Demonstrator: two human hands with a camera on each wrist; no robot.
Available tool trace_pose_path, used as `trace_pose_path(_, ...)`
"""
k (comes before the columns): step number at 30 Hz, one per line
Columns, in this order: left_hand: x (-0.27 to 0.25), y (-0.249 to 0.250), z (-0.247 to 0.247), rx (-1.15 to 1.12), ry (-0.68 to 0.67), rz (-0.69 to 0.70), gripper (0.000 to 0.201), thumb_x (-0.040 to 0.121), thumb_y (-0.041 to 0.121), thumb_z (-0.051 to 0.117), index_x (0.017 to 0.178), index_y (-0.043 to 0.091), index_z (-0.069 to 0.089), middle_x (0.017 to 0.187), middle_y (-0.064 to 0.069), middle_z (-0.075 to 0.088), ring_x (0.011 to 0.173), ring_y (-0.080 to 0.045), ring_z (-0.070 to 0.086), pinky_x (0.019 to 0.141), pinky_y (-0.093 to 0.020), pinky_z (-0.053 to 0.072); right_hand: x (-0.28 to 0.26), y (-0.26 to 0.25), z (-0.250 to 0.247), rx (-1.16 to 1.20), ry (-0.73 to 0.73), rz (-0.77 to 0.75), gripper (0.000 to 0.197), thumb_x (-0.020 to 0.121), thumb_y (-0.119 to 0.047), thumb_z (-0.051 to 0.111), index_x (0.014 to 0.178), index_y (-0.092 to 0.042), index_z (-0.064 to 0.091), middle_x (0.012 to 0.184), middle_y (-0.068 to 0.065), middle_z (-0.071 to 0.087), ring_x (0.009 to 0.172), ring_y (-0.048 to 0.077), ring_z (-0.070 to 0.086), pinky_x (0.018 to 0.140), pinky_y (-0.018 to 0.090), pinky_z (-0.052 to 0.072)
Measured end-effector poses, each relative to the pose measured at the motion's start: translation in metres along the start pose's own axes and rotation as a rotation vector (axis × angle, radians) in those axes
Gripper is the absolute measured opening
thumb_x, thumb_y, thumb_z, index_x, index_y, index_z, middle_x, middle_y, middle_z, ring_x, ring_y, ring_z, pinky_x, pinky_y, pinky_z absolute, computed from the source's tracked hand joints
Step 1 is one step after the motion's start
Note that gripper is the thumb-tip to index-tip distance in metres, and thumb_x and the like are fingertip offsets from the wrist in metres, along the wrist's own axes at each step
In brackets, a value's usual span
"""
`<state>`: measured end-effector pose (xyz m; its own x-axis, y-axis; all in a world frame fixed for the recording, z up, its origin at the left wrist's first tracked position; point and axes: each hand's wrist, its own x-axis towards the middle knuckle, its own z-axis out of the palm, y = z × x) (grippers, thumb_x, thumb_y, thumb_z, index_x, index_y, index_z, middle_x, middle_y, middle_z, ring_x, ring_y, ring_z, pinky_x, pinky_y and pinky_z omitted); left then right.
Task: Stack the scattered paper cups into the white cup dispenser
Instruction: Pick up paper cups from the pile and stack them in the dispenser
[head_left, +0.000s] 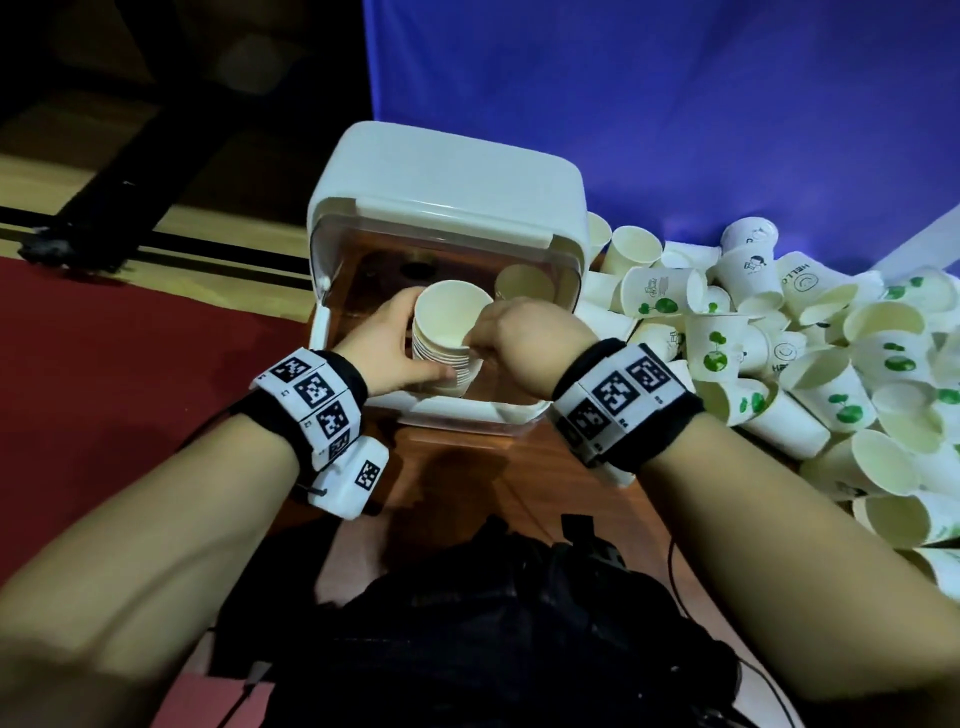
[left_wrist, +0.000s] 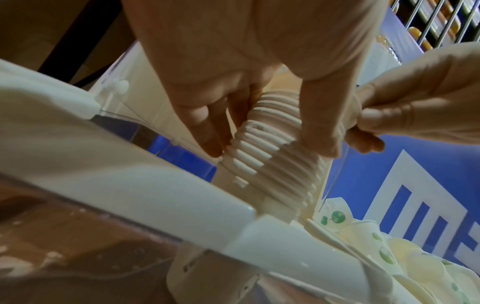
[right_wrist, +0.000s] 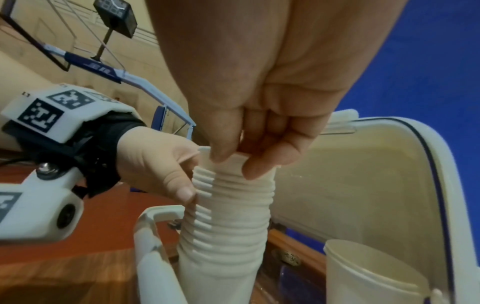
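Note:
A tall stack of nested white paper cups (head_left: 449, 343) (left_wrist: 270, 156) (right_wrist: 228, 207) stands inside the open white cup dispenser (head_left: 447, 176), whose lid is raised. My left hand (head_left: 395, 345) (left_wrist: 259, 115) grips the stack's side, thumb and fingers curled round the ribbed rims. My right hand (head_left: 498, 338) (right_wrist: 233, 162) pinches the rim of the top cup from the right. A second cup or holder (head_left: 522, 283) (right_wrist: 371, 271) stands in the dispenser's right half.
A large heap of loose paper cups (head_left: 810, 364), some printed with green plants, lies right of the dispenser on the wooden table (head_left: 467, 467). A blue backdrop (head_left: 675, 104) stands behind. Red floor (head_left: 104, 364) is at the left. A dark bag (head_left: 493, 623) lies near my body.

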<state>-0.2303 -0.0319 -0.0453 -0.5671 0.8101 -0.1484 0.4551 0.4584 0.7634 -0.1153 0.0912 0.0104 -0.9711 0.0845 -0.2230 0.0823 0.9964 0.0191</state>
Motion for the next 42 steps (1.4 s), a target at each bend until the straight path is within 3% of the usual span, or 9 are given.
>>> trace_pose_path(7, -0.026, 0.023, -0.015, 0.121, 0.119, 0.067, 0.112, 0.066, 0.029, 0.08, 0.147, 0.022, 0.004, 0.149, -0.007, 0.024, 0.138, -0.024, 0.027, 0.116, -0.041, 0.022, -0.066, 0.031, -0.001, 0.301, 0.305, 0.145, 0.045, 0.091, -0.032, 0.052, 0.133, -0.02, 0.046, 0.13, 0.007, 0.052, 0.111, 0.026, 0.055, 0.089, 0.035, 0.044)
trace_pose_path(11, -0.045, 0.068, -0.014, 0.201, 0.173, 0.198, 0.096, 0.068, 0.036, 0.076, 0.145, 0.029, 0.018, 0.149, -0.002, 0.025, 0.139, -0.021, 0.025, 0.115, -0.04, 0.023, -0.115, 0.083, 0.015, 0.467, 0.394, 0.47, 0.053, 0.087, -0.031, 0.059, 0.135, -0.018, 0.041, 0.127, 0.007, 0.053, 0.106, 0.023, 0.057, 0.092, 0.038, 0.046)
trace_pose_path(15, -0.027, 0.121, 0.027, 0.252, 0.044, 0.343, 0.079, 0.074, 0.032, 0.073, 0.141, 0.023, 0.031, 0.146, -0.004, 0.033, 0.136, -0.02, 0.03, 0.114, -0.033, 0.024, -0.149, 0.147, 0.04, 0.619, 0.373, 0.875, 0.071, 0.081, -0.036, 0.065, 0.138, -0.009, 0.034, 0.135, 0.014, 0.047, 0.119, 0.027, 0.051, 0.101, 0.038, 0.04)
trace_pose_path(18, 0.014, 0.15, 0.068, 0.277, -0.023, 0.331, 0.073, 0.075, 0.026, 0.072, 0.138, 0.017, 0.036, 0.143, -0.007, 0.037, 0.133, -0.022, 0.035, 0.109, -0.029, 0.026, -0.152, 0.182, 0.058, 0.703, 0.332, 1.001, 0.084, 0.076, -0.042, 0.069, 0.14, -0.006, 0.029, 0.138, 0.017, 0.043, 0.127, 0.03, 0.043, 0.107, 0.041, 0.035)
trace_pose_path(28, 0.161, 0.189, 0.179, 0.533, -0.156, 0.181, 0.084, 0.076, 0.017, 0.07, 0.144, 0.019, 0.02, 0.151, -0.006, 0.023, 0.138, -0.028, 0.024, 0.113, -0.038, 0.024, -0.105, 0.241, 0.096, 0.843, 0.183, 0.963, 0.095, 0.072, -0.049, 0.07, 0.142, -0.008, 0.022, 0.143, 0.014, 0.036, 0.133, 0.028, 0.036, 0.108, 0.039, 0.033)
trace_pose_path(32, 0.181, 0.19, 0.193, 0.665, -0.191, 0.197, 0.085, 0.078, 0.018, 0.066, 0.145, 0.022, 0.015, 0.15, -0.007, 0.022, 0.135, -0.031, 0.026, 0.108, -0.04, 0.027, -0.099, 0.252, 0.1, 0.912, 0.184, 0.945, 0.092, 0.073, -0.042, 0.073, 0.141, -0.008, 0.023, 0.144, 0.012, 0.035, 0.133, 0.024, 0.035, 0.106, 0.032, 0.031)
trace_pose_path(38, 0.179, 0.193, 0.18, 0.743, -0.152, 0.283, 0.068, 0.079, 0.024, 0.063, 0.138, 0.022, 0.03, 0.135, -0.011, 0.038, 0.123, -0.033, 0.036, 0.101, -0.041, 0.034, -0.109, 0.254, 0.087, 0.97, 0.261, 0.927, 0.089, 0.068, -0.033, 0.079, 0.138, -0.006, 0.03, 0.139, 0.011, 0.043, 0.127, 0.023, 0.043, 0.104, 0.03, 0.037)
trace_pose_path(39, 0.175, 0.195, 0.173, 0.75, -0.125, 0.295, 0.065, 0.079, 0.026, 0.062, 0.136, 0.02, 0.033, 0.133, -0.011, 0.04, 0.122, -0.033, 0.038, 0.101, -0.042, 0.034, -0.113, 0.252, 0.081, 0.976, 0.284, 0.919, 0.085, 0.068, -0.032, 0.078, 0.136, -0.006, 0.034, 0.135, 0.011, 0.048, 0.122, 0.022, 0.048, 0.098, 0.026, 0.042)
trace_pose_path(42, 0.155, 0.205, 0.151, 0.704, -0.034, 0.313, 0.06, 0.078, 0.031, 0.062, 0.13, 0.015, 0.037, 0.132, -0.01, 0.043, 0.121, -0.032, 0.04, 0.099, -0.042, 0.036, -0.132, 0.242, 0.059, 0.995, 0.351, 0.885, 0.062, 0.073, -0.022, 0.076, 0.125, -0.008, 0.045, 0.108, 0.005, 0.057, 0.081, 0.011, 0.059, 0.056, 0.006, 0.042)
